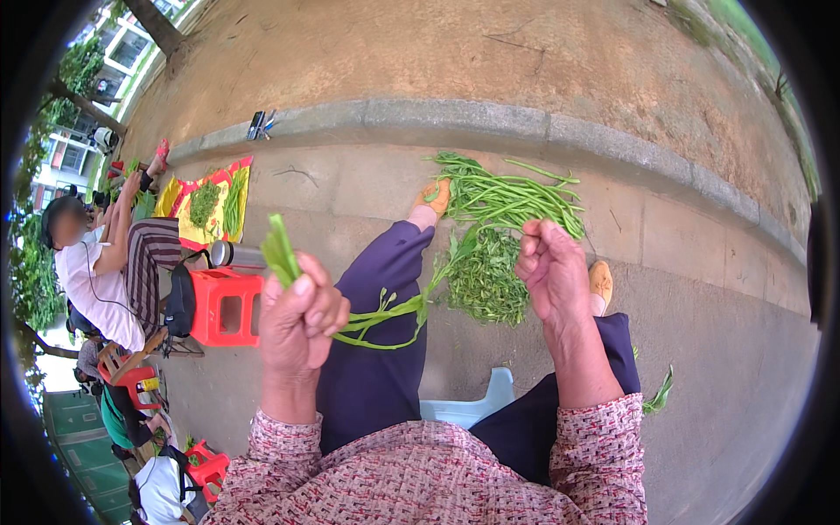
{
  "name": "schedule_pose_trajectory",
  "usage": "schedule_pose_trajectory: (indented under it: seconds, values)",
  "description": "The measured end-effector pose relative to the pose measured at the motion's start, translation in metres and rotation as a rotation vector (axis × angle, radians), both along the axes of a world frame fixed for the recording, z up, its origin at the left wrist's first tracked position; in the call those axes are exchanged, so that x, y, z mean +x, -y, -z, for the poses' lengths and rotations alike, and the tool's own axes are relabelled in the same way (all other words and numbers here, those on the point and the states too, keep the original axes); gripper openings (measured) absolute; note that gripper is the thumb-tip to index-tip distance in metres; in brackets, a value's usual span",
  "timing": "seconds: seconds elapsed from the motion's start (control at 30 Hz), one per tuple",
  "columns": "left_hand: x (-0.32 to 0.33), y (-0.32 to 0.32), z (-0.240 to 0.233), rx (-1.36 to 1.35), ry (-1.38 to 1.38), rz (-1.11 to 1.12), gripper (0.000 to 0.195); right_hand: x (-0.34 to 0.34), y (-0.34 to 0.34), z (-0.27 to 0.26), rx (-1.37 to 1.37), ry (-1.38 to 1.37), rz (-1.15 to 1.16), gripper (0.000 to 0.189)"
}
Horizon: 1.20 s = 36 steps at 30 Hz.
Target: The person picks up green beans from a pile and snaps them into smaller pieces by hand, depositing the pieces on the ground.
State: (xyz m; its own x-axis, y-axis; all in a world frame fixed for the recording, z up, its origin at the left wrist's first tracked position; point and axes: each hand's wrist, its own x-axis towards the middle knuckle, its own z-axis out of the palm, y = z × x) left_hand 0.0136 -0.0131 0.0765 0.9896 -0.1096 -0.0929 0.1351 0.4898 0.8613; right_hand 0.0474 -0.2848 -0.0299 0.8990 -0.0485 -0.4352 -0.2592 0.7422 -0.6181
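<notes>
My left hand [302, 315] is closed around a small bunch of green leafy stalks [281, 252]. Their cut ends stick up above the thumb, and a long stem with leaves [394, 321] trails out to the right. My right hand [554, 266] is raised, its thumb and fingertips pinched together; whether a bit of stem is between them cannot be made out. Just beyond it on the pavement lies a pile of long green stalks [505, 193]. Nearer to me is a heap of short, broken green pieces [489, 279], partly behind the right hand.
A light blue plastic stool [469, 400] shows between my legs. To the left are a red stool [226, 305], a metal flask [239, 254] and a seated person [108, 262] by a yellow-red sheet [246, 174] with greens. A concrete kerb [453, 118] runs across ahead. A loose leaf [659, 394] lies right.
</notes>
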Motion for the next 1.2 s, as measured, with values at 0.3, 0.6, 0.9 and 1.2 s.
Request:
schedule_pose_trajectory:
  seconds: [0.3,0.6,0.9,1.2]
  values:
    - [0.001,0.06,0.034,0.484,-0.024,0.235,0.015,-0.017,-0.012,-0.006,-0.842,0.367,-0.354,0.023]
    - [-0.005,0.08,0.06,0.756,0.158,0.232,0.012,-0.026,-0.01,-0.024,-0.326,0.465,-0.537,0.023]
    - [-0.006,0.089,0.061,1.065,0.235,0.175,0.012,-0.029,-0.017,-0.022,-0.38,0.377,-0.45,0.012]
    - [-0.008,0.094,0.064,1.145,0.331,0.156,0.012,-0.028,-0.019,-0.022,-0.315,0.326,-0.407,0.014]
